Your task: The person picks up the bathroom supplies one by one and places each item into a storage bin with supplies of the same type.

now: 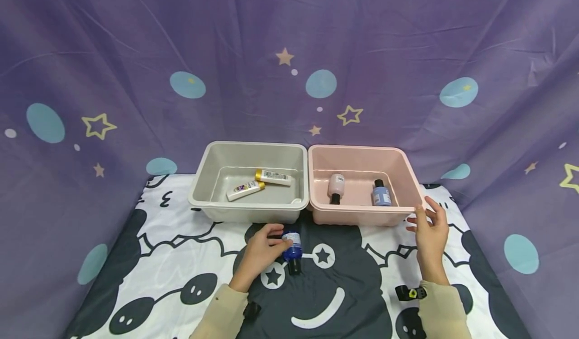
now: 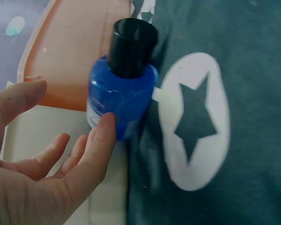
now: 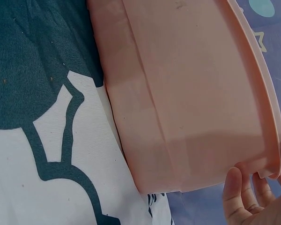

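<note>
A dark blue bottle with a black cap (image 1: pixel 293 251) is at the front of the two bins, cap towards me. Beside it is my left hand (image 1: pixel 267 251), fingers spread; in the left wrist view one fingertip (image 2: pixel 107 124) overlaps the bottle's side, while another finger stands well apart from it. My right hand (image 1: pixel 431 236) grips the front right corner of the pink bin (image 1: pixel 362 217), thumb and fingers about its rim. Inside that bin are a pale pink bottle (image 1: pixel 336 184) and a light blue bottle (image 1: pixel 381 196), both black-capped.
Left of the pink bin, close against it, stands a grey bin (image 1: pixel 249 212). It holds two white tubes with yellow caps, one tube (image 1: pixel 275 178) behind the other tube (image 1: pixel 244 191). A patterned cloth (image 1: pixel 181 258) covers the table; a purple curtain (image 1: pixel 253 78) hangs behind.
</note>
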A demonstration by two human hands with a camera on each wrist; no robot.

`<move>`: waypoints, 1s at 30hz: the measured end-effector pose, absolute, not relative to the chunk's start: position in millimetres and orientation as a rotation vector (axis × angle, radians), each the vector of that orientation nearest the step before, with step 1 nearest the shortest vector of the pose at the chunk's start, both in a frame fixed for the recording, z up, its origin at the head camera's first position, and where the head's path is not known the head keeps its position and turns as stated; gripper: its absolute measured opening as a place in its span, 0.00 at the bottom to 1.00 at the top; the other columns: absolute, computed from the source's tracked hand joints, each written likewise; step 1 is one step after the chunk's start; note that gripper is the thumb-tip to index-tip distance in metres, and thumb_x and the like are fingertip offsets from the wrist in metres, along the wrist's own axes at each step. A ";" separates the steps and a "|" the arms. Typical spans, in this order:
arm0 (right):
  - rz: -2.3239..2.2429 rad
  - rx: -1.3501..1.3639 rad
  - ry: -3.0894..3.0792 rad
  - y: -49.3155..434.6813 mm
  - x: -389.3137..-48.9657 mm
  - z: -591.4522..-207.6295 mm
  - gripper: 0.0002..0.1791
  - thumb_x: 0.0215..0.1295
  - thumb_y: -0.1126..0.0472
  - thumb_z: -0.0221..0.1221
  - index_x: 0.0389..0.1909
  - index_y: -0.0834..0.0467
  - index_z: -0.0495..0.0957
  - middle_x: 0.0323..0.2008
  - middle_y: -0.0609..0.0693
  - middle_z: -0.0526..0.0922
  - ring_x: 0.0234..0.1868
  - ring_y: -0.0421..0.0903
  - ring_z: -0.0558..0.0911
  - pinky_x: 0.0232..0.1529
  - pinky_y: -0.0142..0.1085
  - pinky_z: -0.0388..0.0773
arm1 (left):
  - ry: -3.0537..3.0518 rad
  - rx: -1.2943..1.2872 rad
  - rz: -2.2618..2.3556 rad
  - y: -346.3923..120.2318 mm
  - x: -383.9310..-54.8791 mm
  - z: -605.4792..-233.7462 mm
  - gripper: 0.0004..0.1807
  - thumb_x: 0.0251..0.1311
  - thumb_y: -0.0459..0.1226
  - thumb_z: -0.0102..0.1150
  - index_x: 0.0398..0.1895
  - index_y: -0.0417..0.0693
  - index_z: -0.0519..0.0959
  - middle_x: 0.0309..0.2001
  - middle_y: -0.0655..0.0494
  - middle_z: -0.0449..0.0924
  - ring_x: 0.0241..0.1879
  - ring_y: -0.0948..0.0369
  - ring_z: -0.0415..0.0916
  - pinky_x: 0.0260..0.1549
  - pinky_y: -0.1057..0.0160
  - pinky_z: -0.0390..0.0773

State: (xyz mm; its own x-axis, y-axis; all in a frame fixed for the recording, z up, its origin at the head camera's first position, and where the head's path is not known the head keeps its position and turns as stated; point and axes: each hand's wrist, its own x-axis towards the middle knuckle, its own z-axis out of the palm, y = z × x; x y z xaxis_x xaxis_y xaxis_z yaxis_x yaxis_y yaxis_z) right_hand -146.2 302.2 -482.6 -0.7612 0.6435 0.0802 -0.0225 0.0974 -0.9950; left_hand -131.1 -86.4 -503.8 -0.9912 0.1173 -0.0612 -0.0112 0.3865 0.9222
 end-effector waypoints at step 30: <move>1.711 -0.583 -1.849 302.7 -148.1 -487.3 0.23 0.72 0.57 0.60 0.66 0.55 0.73 0.42 0.49 0.78 0.27 0.39 0.84 0.22 0.28 0.80 | 2.598 0.023 1.497 -73.5 -137.2 -527.3 0.40 0.52 0.49 0.75 0.62 0.35 0.72 0.52 0.38 0.80 0.38 0.54 0.84 0.37 0.55 0.82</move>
